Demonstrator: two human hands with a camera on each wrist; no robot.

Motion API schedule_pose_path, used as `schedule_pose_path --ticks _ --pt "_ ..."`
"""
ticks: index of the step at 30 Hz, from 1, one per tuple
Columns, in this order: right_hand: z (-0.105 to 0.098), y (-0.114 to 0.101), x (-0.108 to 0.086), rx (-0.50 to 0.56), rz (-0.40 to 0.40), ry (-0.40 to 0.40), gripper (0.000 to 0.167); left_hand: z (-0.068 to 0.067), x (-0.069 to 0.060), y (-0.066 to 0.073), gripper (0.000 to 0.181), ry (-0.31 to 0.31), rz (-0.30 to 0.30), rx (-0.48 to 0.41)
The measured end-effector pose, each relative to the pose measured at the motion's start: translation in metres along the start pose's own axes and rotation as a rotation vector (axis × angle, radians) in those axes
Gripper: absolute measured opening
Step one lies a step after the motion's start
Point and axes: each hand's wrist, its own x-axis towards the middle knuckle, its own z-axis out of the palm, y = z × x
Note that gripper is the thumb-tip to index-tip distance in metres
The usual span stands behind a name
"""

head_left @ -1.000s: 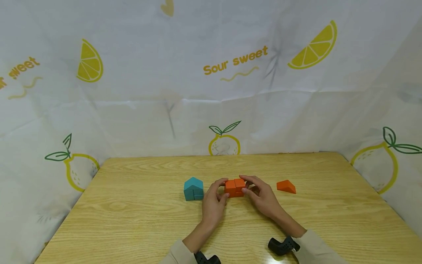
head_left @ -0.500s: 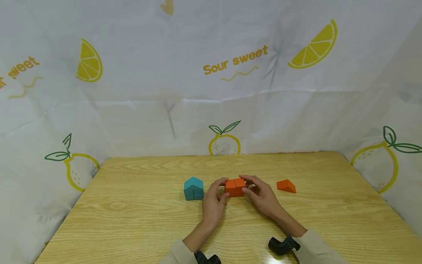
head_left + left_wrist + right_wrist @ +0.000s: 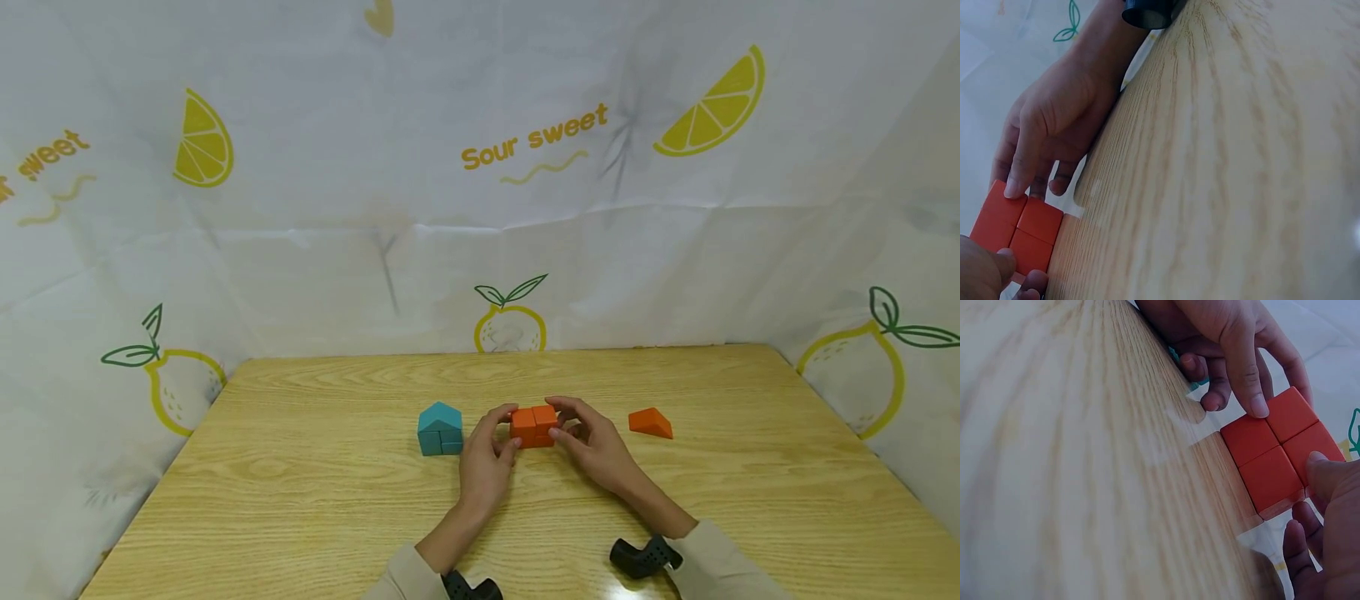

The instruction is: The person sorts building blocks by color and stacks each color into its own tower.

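Both hands frame a small square stack of orange blocks [image 3: 533,427] on the wooden table. In the head view my left hand [image 3: 483,471] pinches the stack's left side, thumb in front and a finger behind. My right hand [image 3: 600,452] pinches the right side in the same manner. Close up in the right wrist view, the orange blocks [image 3: 1282,447] stand two wide and two high, tightly together. The left thumb [image 3: 1259,406] presses an upper block, and the right thumb [image 3: 1319,459] touches the front of the opposite side.
Left of the hands stands a teal block house [image 3: 440,429] with a peaked roof piece on top. A loose orange triangular block [image 3: 650,422] lies to the right. The wooden table [image 3: 300,500] meets a white lemon-print cloth [image 3: 337,283] behind it.
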Motion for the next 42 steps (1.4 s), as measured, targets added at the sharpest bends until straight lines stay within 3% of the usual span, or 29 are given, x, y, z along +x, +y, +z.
schedule_pose_path --ticks 42 --pt "-0.0004 -0.0022 0.0000 0.006 0.017 -0.006 0.042 -0.0013 -0.0001 0.0017 0.049 -0.018 -0.020 -0.023"
